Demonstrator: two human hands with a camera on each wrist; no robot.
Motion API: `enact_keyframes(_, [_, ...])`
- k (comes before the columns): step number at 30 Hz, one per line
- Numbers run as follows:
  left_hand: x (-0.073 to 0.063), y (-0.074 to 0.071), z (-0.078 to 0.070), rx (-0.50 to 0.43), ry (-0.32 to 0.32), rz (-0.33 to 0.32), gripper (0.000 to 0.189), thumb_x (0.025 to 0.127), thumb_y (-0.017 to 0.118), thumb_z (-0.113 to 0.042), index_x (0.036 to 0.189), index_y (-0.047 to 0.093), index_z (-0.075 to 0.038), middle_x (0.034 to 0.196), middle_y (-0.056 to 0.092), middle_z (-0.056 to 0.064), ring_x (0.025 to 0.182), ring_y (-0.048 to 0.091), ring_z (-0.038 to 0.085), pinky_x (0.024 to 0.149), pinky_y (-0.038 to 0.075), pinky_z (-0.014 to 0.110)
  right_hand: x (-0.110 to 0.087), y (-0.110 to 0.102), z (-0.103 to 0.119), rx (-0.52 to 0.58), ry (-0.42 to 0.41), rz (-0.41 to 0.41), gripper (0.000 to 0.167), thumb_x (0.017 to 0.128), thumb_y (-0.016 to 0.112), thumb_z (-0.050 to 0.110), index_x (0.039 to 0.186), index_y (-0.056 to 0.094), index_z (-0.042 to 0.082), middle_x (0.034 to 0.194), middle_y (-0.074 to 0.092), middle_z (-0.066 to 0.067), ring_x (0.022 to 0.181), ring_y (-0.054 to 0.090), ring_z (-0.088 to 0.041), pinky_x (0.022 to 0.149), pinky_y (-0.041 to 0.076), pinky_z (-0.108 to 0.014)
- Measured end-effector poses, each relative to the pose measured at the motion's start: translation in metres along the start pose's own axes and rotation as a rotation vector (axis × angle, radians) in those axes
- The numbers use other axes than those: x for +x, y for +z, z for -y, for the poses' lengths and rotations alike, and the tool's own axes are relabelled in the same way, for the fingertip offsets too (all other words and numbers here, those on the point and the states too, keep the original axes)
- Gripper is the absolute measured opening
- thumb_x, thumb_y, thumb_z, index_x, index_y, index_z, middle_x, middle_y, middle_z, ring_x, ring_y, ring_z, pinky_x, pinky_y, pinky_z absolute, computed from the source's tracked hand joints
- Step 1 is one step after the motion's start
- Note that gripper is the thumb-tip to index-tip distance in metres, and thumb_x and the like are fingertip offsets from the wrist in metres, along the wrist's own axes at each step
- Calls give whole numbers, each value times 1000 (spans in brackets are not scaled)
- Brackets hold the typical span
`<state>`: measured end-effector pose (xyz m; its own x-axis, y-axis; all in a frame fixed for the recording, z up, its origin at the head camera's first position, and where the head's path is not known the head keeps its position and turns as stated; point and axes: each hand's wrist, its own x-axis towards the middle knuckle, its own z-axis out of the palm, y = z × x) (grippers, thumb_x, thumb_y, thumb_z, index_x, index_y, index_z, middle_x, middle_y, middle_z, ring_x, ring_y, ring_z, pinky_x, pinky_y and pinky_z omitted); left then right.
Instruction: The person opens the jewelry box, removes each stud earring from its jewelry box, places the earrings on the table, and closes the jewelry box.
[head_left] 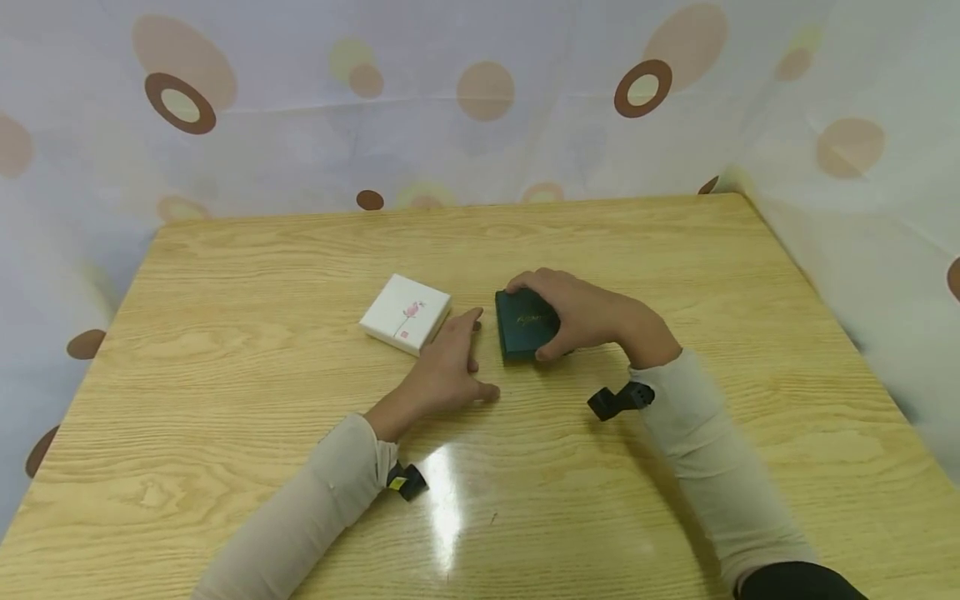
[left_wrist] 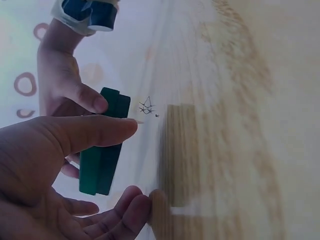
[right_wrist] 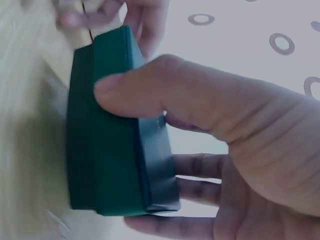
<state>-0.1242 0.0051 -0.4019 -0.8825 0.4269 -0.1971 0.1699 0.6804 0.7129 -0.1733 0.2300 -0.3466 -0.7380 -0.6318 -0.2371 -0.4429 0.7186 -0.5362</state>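
Green box [head_left: 521,323] in right hand [head_left: 581,310] faces lettering-up, long axis unclear.

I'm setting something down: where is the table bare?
The table is bare left of the white box, right of the right sleeve, and between the green box and back edge. The middle is crowded: left hand by the white box, right hand gripping the green box.

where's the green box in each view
Head: the green box sits just right of centre.
Left wrist: left of centre, partly behind the left hand.
Right wrist: large, left of centre.
Shared landmark: the right hand, gripping it in all three.
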Motion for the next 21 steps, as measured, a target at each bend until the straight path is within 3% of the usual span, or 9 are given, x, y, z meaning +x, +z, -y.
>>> enact_keyframes(8, [-6,-14,-3,-32,30,13,97,78,85,-23,156,27,-15,149,47,5,88,58,14,80,47,31,-4,-30,-32,-5,67,-14,69,78,83,12,135,43,6,144,43,-18,125,45,-35,103,40,-55])
enact_keyframes(15, [-19,-55,1,-41,74,-48,84,81,77,-14,153,34,-13,148,51,7,105,61,23,77,51,33,-9,-40,-54,-13,137,22,69,80,81,12,136,42,2,148,39,-21,134,39,-38,109,35,-58])
enact_keyframes(21, [-22,-93,22,32,63,-110,73,79,66,-1,148,43,-11,145,52,8,106,58,28,76,49,37,-8,-43,-65,5,139,6,68,80,81,9,135,42,0,147,38,-23,137,36,-40,112,32,-59])
